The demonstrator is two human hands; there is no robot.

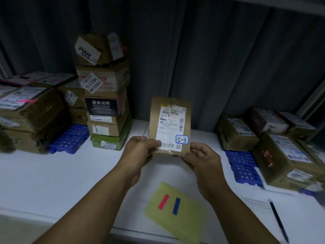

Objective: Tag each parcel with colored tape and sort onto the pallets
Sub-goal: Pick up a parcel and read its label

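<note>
Both hands hold one brown cardboard parcel [169, 124] upright above the counter [70, 173]. The left hand [139, 148] grips its lower left corner with the thumb pressed on the front, and the right hand [202, 157] grips its lower right corner. The hands are apart, with the parcel between them.

Facing the camera is a white shipping label [171, 120] with barcodes and small print, mostly too fine to read; "5020" shows near its top. At its lower right corner sits a blue-bordered sticker [182, 139] handwritten "5-3".

Below the hands, on the counter, lies a yellow sheet [175, 224] carrying a red tape strip [163, 202] and a blue tape strip [176, 206] side by side.

Just left of the left hand stands a stack of boxes [105, 127]. One bears a black label [100, 106] reading "退换说明 RETURN INSTRUCTIONS", one higher up a tilted label "53-3-2304", and the green box [109, 140] at the bottom a label ending "3-4311".

Farther left, a blue pallet [70, 138] holds labelled parcels [29, 111]; one has a pink tape strip [27, 101] on top. Right of the right hand, a second blue pallet [244, 168] holds more labelled parcels [281, 155].

Below and right of the right hand, a pen [278, 221] lies across a sheet of paper [255, 203]. A grey curtain [211, 50] hangs behind everything.
</note>
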